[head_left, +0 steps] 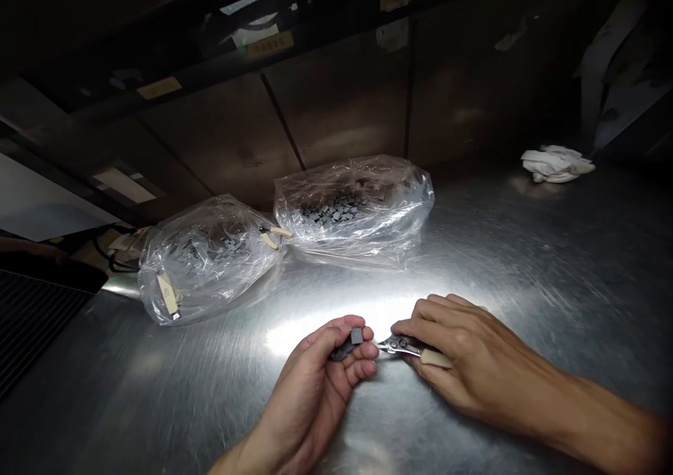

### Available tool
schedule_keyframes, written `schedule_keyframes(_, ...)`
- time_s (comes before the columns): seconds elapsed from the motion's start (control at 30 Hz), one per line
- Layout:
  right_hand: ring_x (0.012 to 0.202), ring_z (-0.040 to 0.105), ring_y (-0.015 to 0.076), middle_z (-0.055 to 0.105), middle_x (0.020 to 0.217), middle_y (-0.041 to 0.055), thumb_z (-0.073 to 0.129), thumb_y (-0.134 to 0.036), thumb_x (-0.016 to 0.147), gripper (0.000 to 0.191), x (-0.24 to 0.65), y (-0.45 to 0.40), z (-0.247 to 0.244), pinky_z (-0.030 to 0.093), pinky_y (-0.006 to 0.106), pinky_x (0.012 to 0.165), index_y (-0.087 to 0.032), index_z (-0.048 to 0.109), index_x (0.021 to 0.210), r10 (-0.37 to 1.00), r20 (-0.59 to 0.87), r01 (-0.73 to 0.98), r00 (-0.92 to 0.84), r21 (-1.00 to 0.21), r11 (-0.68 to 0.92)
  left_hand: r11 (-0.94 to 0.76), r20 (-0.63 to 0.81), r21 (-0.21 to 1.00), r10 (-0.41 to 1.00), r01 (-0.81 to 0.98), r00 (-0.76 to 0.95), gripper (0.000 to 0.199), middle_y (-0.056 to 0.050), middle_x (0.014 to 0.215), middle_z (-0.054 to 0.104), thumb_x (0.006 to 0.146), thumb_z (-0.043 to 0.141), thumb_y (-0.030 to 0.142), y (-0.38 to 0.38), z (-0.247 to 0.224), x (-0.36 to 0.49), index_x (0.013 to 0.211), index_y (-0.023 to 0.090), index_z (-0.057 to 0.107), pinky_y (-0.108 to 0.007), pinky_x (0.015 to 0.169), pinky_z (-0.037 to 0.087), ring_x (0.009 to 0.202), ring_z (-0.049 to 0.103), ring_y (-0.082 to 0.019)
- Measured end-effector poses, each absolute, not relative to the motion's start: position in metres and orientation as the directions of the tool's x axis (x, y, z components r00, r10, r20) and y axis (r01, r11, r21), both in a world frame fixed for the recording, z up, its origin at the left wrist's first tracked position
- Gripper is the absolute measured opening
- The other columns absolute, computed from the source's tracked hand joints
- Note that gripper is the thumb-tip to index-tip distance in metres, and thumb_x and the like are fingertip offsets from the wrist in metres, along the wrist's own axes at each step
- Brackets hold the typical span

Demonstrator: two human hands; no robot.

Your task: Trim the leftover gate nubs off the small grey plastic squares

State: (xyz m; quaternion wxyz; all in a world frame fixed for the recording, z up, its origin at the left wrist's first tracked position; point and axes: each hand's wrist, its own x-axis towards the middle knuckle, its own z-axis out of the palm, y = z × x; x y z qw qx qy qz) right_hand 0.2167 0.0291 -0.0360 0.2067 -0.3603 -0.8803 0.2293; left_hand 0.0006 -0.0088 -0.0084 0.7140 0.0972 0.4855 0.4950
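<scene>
Small dark grey square pieces point(357, 335) sit in my left hand point(326, 377), its thumb and fingers curled around them with the palm partly upturned. My right hand point(463, 349) grips a pair of nippers point(402, 347) with metal jaws and cream handles. The tips of the jaws point left, close to the fingertips of my left hand. Whether they touch anything there I cannot tell. Both hands are just above the metal table point(210, 391).
Two clear plastic bags, a left one point(247, 268) and a right one point(389, 212), hold many small grey pieces. Cream-handled nippers point(270, 240) lie between them; a cream-coloured tool point(168, 296) rests on the left bag. A crumpled white cloth point(557, 164) lies at the back right.
</scene>
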Motion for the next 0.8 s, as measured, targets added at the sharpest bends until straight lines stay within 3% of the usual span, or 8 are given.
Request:
schedule_keyframes(0.23,0.077,0.055,0.0198,0.062,0.083,0.0033,0.057,-0.014,0.095,0.012,0.211,0.032,-0.042,0.039,0.038,0.073,-0.019,0.068,0.095,0.715,0.265,0.496,-0.646,-0.567,0.658,0.502,-0.601,0.629,0.798,-0.594,0.038,0.027,-0.010,0.087,0.069,0.100,0.055,0.015,-0.008,-0.008,0.001,0.082,0.008,0.074,-0.023,0.057,0.059,0.067,0.065,-0.013)
schedule_keyframes(0.43,0.075,0.060,0.0145,0.064,0.084,0.0012,0.059,-0.020,0.099,0.006,0.212,0.030,-0.031,0.047,0.028,0.068,-0.020,0.064,0.102,0.692,0.420,0.324,-0.587,-0.662,0.676,0.596,-0.601,0.635,0.781,-0.492,0.171,0.015,-0.005,0.080,0.064,0.096,0.062,0.014,-0.016,-0.007,0.000,0.100,0.009,0.076,-0.017,0.042,0.050,0.057,0.056,-0.009)
schedule_keyframes(0.57,0.071,0.062,0.0129,0.065,0.082,0.0007,0.060,-0.018,0.098,0.007,0.209,0.027,-0.025,0.049,0.025,0.063,-0.020,0.065,0.103,0.662,0.451,0.250,-0.598,-0.680,0.689,0.615,-0.539,0.644,0.787,-0.455,0.301,0.018,-0.009,0.088,0.066,0.096,0.066,0.023,-0.021,-0.007,0.003,0.091,0.008,0.076,-0.017,0.044,0.053,0.064,0.060,-0.011)
schedule_keyframes(0.67,0.073,0.063,0.0143,0.066,0.083,0.0013,0.060,-0.014,0.096,0.012,0.206,0.025,-0.025,0.050,0.027,0.065,-0.020,0.065,0.105,0.617,0.471,0.214,-0.630,-0.659,0.721,0.641,-0.525,0.643,0.767,-0.418,0.368,0.028,-0.008,0.082,0.065,0.092,0.074,0.035,-0.023,-0.011,0.005,0.085,0.008,0.075,-0.015,0.043,0.053,0.060,0.058,-0.009)
schedule_keyframes(0.8,0.077,0.063,0.0168,0.067,0.088,0.0031,0.065,-0.018,0.097,0.016,0.210,0.027,-0.021,0.051,0.030,0.069,-0.020,0.065,0.112,0.586,0.486,0.219,-0.648,-0.618,0.755,0.660,-0.542,0.607,0.751,-0.442,0.377,0.025,-0.006,0.074,0.065,0.084,0.084,0.031,-0.022,-0.015,0.004,0.083,0.008,0.075,-0.015,0.048,0.053,0.057,0.057,-0.008)
